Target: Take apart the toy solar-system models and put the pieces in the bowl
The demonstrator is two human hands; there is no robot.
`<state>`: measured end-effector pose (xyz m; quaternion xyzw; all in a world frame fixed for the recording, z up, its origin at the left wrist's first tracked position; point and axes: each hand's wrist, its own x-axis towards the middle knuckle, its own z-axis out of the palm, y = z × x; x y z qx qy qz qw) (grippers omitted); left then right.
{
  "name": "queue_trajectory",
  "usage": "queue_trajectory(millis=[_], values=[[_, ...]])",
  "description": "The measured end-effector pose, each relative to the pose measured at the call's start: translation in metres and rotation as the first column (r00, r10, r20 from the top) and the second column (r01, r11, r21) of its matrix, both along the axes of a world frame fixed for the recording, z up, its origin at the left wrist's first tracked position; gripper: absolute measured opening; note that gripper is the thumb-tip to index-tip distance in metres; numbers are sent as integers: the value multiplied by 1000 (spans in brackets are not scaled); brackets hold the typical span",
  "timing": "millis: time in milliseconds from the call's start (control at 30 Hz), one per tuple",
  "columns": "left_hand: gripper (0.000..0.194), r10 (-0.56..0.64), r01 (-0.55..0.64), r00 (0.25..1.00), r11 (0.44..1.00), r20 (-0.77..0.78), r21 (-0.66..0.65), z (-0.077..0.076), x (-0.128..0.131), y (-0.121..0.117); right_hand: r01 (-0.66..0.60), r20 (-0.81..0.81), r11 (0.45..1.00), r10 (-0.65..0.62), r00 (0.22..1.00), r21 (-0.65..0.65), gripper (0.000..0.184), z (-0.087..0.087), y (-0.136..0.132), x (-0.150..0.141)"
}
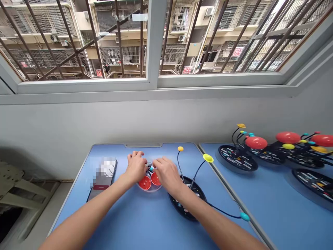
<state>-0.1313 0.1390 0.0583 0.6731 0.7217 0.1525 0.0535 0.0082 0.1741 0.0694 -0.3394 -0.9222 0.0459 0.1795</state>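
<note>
My left hand (135, 166) and my right hand (166, 172) meet over a clear plastic bag holding two red half-spheres (150, 181) on the blue table (135, 222). Both hands have curled fingers pinching at small parts with a teal bead between them (151, 168); what each holds is too small to name. Under my right wrist lies a black round base (194, 192) with thin black wires that carry a yellow ball (180, 149), a yellow disc (208, 158) and a teal ball (244, 216).
A phone (103, 176) lies left of my left hand. On a second blue table (270, 205) to the right stand several assembled models with red domes (256, 142) on black bases. A grey wall and barred window rise behind. A worn chair (13, 184) sits at far left.
</note>
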Motion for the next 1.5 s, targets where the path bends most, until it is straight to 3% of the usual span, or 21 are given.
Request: queue_trajectory(millis=[167, 333, 433, 500, 600, 767, 1033, 1300, 1500], values=[[19, 37, -38, 999, 998, 19, 56, 3, -6, -3, -51, -67, 999, 51, 996, -5, 18, 19, -11, 28], [22, 88, -106, 991, 978, 102, 180, 16, 11, -37, 2, -328, 998, 19, 944, 63, 15, 45, -18, 100], [22, -69, -4, 945, 975, 320, 224, 12, 40, -65, 98, -322, 995, -97, 942, -15, 13, 50, -21, 137], [21, -114, 56, 869, 990, 481, 133, 4, 64, -78, 135, -243, 981, -167, 955, -141, 8, 47, -21, 149], [22, -37, 60, 786, 998, 617, -17, -8, 99, -80, 160, -56, 945, -184, 981, -284, 4, 36, -20, 147], [33, 60, -39, 757, 998, 651, -48, -22, 128, -50, 162, 139, 937, -125, 982, -309, 11, 16, -13, 126], [36, -57, 73, 803, 997, 593, -4, -28, 138, -22, 219, 173, 917, -168, 970, -334, 14, 1, -3, 118], [25, -147, 144, 828, 988, 540, 48, -39, 138, -12, 231, 140, 922, -196, 971, -312, 16, 0, -7, 118], [17, -166, 159, 838, 986, 519, 58, -41, 138, -13, 195, 93, 943, -176, 980, -270, 9, 21, -11, 123]])
